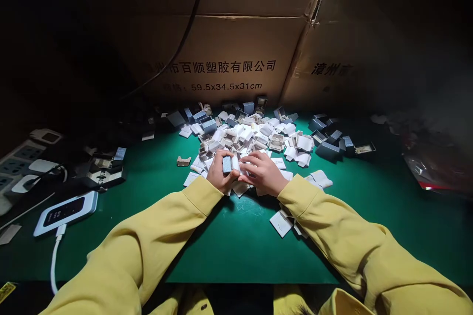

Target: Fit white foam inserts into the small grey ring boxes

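A small blue-grey box (pixel 226 164) is gripped in my left hand (pixel 219 178), its thumb and fingers wrapped around the sides. Against the box's right side shows a white insert (pixel 235 163), paper or card by its look. My right hand (pixel 265 174) has its bent fingertips on that white piece. Whether the insert is partly inside the box I cannot tell. Both hands are just above the front of a heap of folded white inserts (pixel 246 133).
Blue-grey boxes (pixel 328 150) lie to the heap's right and behind it. A white device with a cable (pixel 66 212), an open box (pixel 105 174) and a power strip (pixel 16 169) are on the left. Large cartons (pixel 229 39) stand behind the green table (pixel 229 246). Clear plastic (pixel 436 164) lies right.
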The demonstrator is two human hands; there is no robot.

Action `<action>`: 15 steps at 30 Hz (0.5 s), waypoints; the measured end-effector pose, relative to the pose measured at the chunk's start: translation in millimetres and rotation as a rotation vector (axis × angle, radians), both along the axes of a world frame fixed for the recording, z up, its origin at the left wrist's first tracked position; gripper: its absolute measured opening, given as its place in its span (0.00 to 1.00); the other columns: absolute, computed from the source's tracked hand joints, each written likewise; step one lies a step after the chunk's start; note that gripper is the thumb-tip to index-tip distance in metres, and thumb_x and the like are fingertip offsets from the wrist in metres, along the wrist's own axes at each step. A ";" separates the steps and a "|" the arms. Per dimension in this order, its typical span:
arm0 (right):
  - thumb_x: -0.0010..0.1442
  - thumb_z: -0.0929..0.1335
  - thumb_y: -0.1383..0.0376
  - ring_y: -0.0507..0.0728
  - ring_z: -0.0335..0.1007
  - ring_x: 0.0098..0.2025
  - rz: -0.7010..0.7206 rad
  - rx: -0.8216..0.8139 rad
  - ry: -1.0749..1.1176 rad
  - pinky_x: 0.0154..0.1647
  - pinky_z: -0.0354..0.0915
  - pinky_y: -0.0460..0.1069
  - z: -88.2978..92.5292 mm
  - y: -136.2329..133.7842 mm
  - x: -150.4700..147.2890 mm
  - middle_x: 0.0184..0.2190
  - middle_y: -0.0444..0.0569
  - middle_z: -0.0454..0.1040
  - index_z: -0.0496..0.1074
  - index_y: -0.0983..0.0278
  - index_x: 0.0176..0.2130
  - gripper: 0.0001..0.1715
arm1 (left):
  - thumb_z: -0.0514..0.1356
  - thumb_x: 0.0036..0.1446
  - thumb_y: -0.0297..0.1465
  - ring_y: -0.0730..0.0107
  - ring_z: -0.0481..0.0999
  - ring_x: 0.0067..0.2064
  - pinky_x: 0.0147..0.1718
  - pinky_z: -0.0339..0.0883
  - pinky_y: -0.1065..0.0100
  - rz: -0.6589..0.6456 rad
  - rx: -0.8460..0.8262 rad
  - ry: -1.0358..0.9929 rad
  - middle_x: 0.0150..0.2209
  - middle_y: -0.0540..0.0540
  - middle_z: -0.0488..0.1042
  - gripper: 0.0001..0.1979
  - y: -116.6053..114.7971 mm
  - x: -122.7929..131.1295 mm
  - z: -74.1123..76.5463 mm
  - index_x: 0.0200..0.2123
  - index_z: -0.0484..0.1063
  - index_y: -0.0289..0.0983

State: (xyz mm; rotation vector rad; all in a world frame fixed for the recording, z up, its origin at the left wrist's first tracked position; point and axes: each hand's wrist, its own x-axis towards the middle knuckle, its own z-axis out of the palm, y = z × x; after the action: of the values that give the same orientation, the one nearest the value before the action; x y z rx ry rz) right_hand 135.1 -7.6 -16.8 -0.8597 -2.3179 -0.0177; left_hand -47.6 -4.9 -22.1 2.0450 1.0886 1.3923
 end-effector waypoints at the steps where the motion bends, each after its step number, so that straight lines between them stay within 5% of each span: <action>1: 0.58 0.65 0.54 0.59 0.62 0.43 0.001 0.021 -0.024 0.42 0.62 0.56 0.2 0.2 0.3 0.42 0.51 0.73 0.71 0.60 0.39 0.14 | 0.52 0.49 0.55 0.61 0.68 0.40 0.40 0.63 0.61 -0.016 0.010 -0.009 0.38 0.42 0.65 0.29 0.3 0.0 0.4 0.41 0.62 0.35; 7: 0.60 0.63 0.55 0.58 0.63 0.42 0.039 0.090 -0.069 0.41 0.64 0.54 3.4 1.5 0.2 0.41 0.51 0.74 0.71 0.61 0.38 0.14 | 0.52 0.49 0.55 0.59 0.69 0.47 0.47 0.62 0.59 -0.093 -0.001 -0.060 0.43 0.38 0.67 0.29 0.1 -0.1 1.9 0.42 0.60 0.36; 15: 0.60 0.63 0.57 0.59 0.63 0.45 0.064 0.151 -0.158 0.42 0.61 0.56 0.7 2.1 4.1 0.43 0.49 0.74 0.71 0.61 0.40 0.13 | 0.58 0.49 0.46 0.65 0.73 0.36 0.39 0.66 0.64 -0.070 -0.175 -0.039 0.35 0.44 0.70 0.23 -5.6 -0.1 5.6 0.41 0.61 0.36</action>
State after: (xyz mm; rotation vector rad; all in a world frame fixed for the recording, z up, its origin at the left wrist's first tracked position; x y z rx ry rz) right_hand 139.2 -5.6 -16.2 -0.7304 -2.4535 -0.2380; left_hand -47.7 -10.5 -16.5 1.9051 1.0724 1.2508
